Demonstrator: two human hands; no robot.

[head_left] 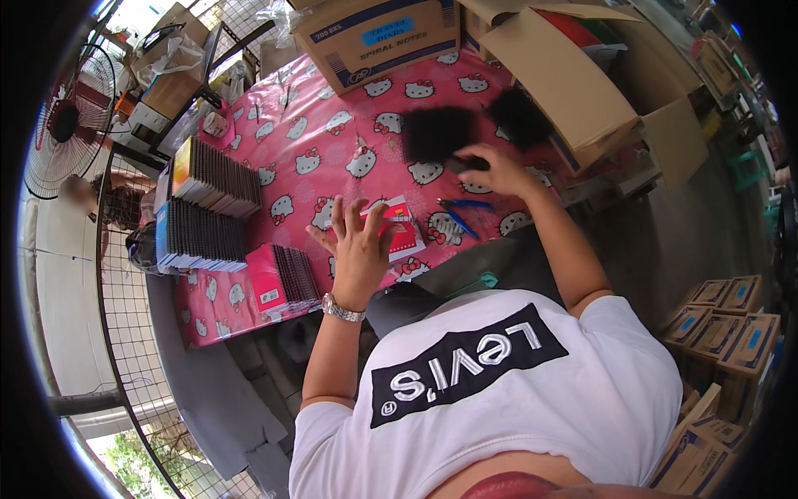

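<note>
Pink-red notebook [407,230], partly covered by left hand [362,243], fingers spread wide. Right hand [496,170] at blurred black pile [436,133] (grip: cannot tell). Blue-handled pliers [461,221] beside notebook.

A fan [63,121] with a round wire guard occupies the upper left; to its right, clear plastic [170,62] drapes a brown carton [177,90]. A wire-mesh partition [125,320] lines the left side, with green foliage [137,453] at lower left. A green stool [748,169] appears at far right, stacked cartons [748,341] at lower right.
</note>
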